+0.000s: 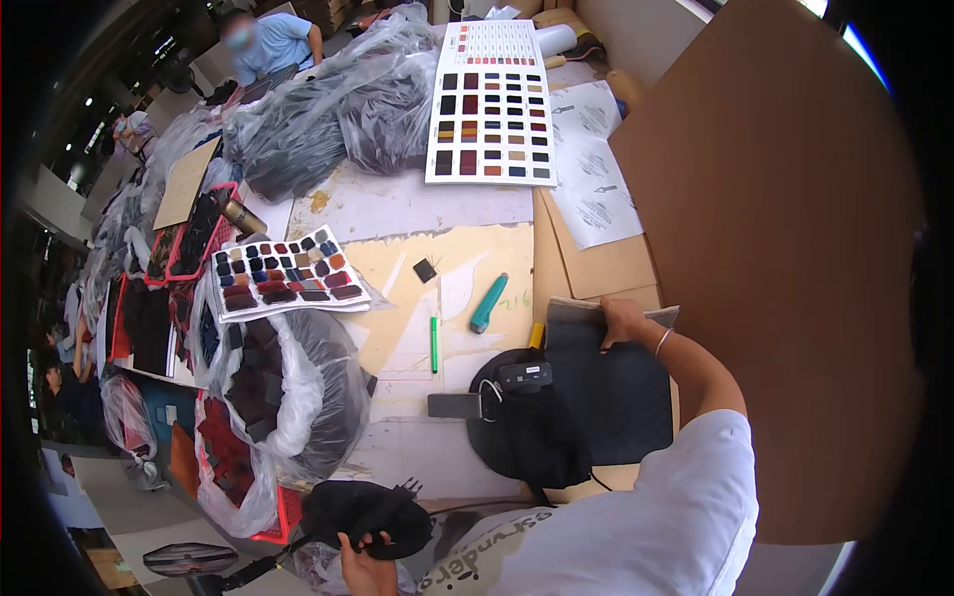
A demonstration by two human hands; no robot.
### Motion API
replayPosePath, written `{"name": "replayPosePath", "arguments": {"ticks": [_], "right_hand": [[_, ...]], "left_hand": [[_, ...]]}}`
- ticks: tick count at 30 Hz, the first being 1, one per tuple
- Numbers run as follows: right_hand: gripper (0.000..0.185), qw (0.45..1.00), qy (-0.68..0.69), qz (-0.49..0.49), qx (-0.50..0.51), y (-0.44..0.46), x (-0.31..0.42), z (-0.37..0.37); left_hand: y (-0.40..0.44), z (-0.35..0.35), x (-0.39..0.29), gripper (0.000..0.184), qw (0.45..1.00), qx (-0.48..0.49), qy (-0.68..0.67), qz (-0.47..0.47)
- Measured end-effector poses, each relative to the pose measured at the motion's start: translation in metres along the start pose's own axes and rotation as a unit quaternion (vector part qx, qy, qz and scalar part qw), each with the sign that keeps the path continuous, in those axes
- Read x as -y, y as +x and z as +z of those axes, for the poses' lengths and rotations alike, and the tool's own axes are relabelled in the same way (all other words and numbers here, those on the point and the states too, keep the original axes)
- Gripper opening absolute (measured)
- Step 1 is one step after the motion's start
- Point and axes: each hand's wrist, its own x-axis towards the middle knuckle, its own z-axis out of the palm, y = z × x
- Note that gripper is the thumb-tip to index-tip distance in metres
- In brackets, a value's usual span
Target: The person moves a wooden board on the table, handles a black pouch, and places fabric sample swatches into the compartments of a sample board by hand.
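At the bottom of the head view, my left hand [366, 564] is closed around a black cloth bundle [348, 517], which has a dark pronged piece at its upper end. Farther right, my right hand [623, 322] grips the far edge of a dark sheet [636, 397] with a thick, greyish edge. Some of its fingers are hidden. Beside that sheet lies a black bag [527, 437]. On the bag rests a small black device [525, 376] with a white cable, next to a grey phone-like slab [454, 405].
A teal cutter [489, 303], a green pen [433, 345] and a small dark swatch [425, 270] lie on the table. Swatch cards [288, 268] and a larger colour chart [491, 119] sit beyond. Plastic bags [328, 397] stand left; a brown board [775, 298] rises right. A person [273, 45] works far off.
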Motion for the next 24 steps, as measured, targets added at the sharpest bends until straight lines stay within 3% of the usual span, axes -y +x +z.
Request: {"name": "replayPosePath", "arguments": {"ticks": [10, 15, 24], "right_hand": [[0.059, 0.996, -0.003, -0.025, -0.091, -0.06, 0.024, -0.044], [0.051, 0.973, 0.038, -0.092, -0.21, -0.093, 0.04, -0.075], [0.042, 0.963, 0.014, -0.091, -0.255, -0.121, 0.062, -0.124]], "left_hand": [[0.0, -0.008, 0.002, 0.029, 0.999, -0.002, -0.034, -0.003], [0.005, -0.01, 0.004, 0.03, 0.998, 0.006, -0.053, -0.02], [0.005, -0.009, -0.001, 0.022, 0.998, -0.012, -0.044, -0.04]]}}
